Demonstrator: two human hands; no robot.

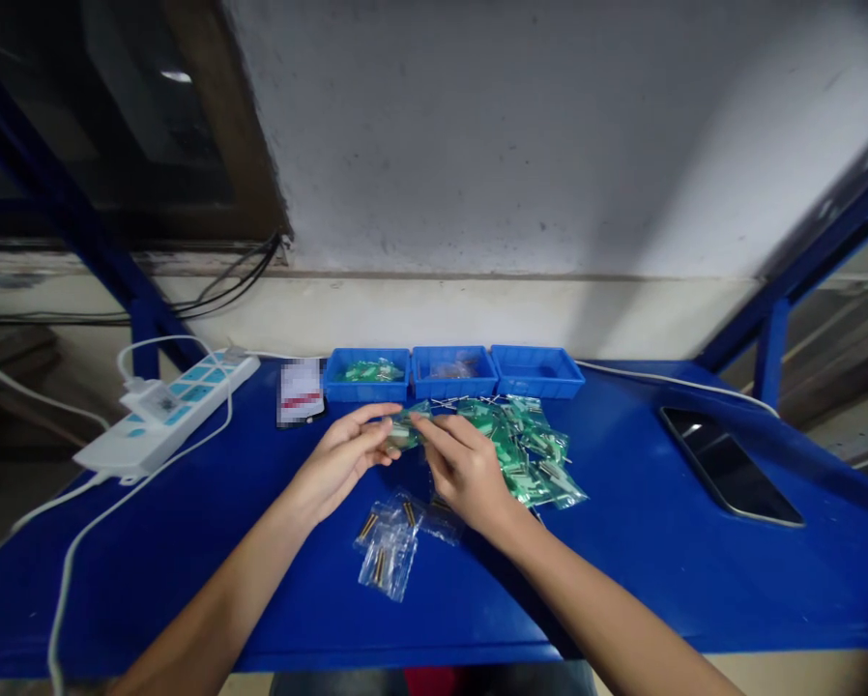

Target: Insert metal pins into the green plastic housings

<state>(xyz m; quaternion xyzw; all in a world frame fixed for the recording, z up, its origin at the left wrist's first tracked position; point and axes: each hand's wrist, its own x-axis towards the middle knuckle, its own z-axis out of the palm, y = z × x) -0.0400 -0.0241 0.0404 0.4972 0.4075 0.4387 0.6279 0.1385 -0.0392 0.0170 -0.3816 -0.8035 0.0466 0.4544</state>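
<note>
One small clear packet [403, 433] is just below centre, pinched in the left hand [343, 458]; the right hand [470, 474] touches it, grip unclear. Handling it seems the current step; next likely calls for steadiness.

Passage lies between green packets [525, 447] and phone [730, 466] — 3 blue trays [457, 390] bar the back.

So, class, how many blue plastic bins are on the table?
3: the left bin, the middle bin and the right bin, side by side near the wall.
</note>
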